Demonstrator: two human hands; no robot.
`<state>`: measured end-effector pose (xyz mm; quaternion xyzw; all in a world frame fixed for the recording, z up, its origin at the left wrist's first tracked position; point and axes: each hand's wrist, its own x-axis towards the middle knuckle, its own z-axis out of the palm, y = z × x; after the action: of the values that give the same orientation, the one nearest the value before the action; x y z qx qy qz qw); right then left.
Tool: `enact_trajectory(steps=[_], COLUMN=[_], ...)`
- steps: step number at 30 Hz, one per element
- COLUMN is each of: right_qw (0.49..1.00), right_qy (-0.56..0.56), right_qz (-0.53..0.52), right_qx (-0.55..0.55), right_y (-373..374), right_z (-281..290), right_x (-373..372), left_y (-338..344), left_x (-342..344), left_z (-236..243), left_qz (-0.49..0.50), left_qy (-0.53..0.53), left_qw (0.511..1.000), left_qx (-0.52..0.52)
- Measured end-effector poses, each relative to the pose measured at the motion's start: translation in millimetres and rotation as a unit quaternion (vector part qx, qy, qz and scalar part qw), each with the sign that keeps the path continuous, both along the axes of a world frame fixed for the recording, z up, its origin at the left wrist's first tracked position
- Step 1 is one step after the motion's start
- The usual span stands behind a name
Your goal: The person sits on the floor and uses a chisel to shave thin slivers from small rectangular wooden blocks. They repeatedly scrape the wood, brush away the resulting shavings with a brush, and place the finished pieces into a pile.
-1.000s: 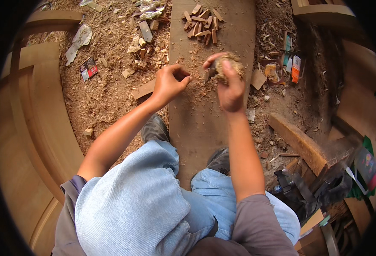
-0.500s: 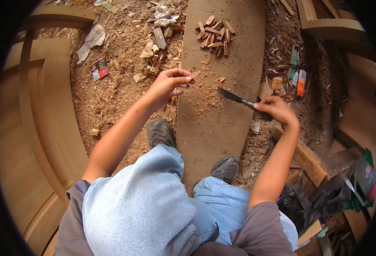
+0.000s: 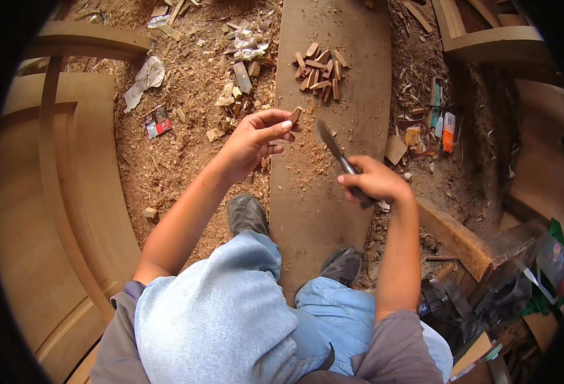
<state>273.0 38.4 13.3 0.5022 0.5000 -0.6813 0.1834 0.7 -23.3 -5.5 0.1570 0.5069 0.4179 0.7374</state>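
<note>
Between the thumb and fingers of my left hand (image 3: 254,142) is a small brown wood piece (image 3: 295,116), held over the left edge of a long board (image 3: 317,240). My right hand (image 3: 376,179) grips a dark-handled knife (image 3: 335,148), a little right of the wood piece and apart from it. The blade points up and to the left, slightly blurred. A pile of small cut wood pieces (image 3: 321,72) lies farther up the board. Reddish shavings (image 3: 304,168) are scattered on the board beneath my hands.
Sawdust and scraps cover the ground on both sides. Wooden door panels (image 3: 77,211) lean at the left. On the right are an orange and white tube (image 3: 448,132), a thick timber block (image 3: 458,240) and dark tools (image 3: 451,301). My shoes (image 3: 248,214) rest beside and on the board.
My right hand has moved left with the knife, bringing the blade closer to my left hand and turning it more upright. The wood piece in my left hand is now tilted more upright.
</note>
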Motion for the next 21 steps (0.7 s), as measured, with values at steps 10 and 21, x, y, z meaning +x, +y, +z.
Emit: enact_trajectory(steps=[10,21], right_qw=[0.886,0.838], right_qy=[0.311,0.363], right_qz=[-0.335,-0.4], right_qx=[0.076,0.075], right_y=[-22,-46], right_z=[21,36], right_x=[-60,-90], left_y=[9,16], left_x=[13,19], left_z=[33,52], left_qz=[0.067,0.129], left_qy=[0.267,0.275], left_qw=[0.933,0.92], left_qx=[0.233,0.249])
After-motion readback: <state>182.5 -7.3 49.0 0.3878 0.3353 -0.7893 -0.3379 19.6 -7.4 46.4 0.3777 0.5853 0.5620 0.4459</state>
